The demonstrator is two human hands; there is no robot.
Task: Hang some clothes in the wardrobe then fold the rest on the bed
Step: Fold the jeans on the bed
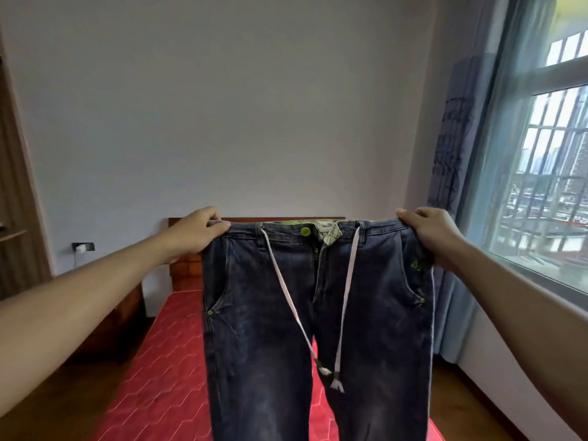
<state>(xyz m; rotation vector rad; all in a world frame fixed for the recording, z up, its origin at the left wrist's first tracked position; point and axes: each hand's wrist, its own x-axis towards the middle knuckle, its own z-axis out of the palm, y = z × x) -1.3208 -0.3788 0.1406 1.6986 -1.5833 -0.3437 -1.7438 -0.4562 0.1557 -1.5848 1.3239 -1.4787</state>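
Observation:
A pair of dark blue jeans point(270, 313) hangs spread out in front of me, front side facing me, with a green button and a white drawstring dangling down the middle. My left hand point(194, 232) grips the left end of the waistband. At the other end my right hand point(429, 232) grips the waistband too. Both arms are stretched forward at about the same height. The legs of the jeans drop over the bed point(165, 361), which has a red quilted mattress, and run out of view at the bottom.
A dark wooden headboard point(186, 272) stands against the white wall behind the jeans. On the right are a large window point(547, 186) and a blue curtain point(455, 148). A wooden panel point(16, 202) rises at the left edge. Brown wood floor lies on both sides of the bed.

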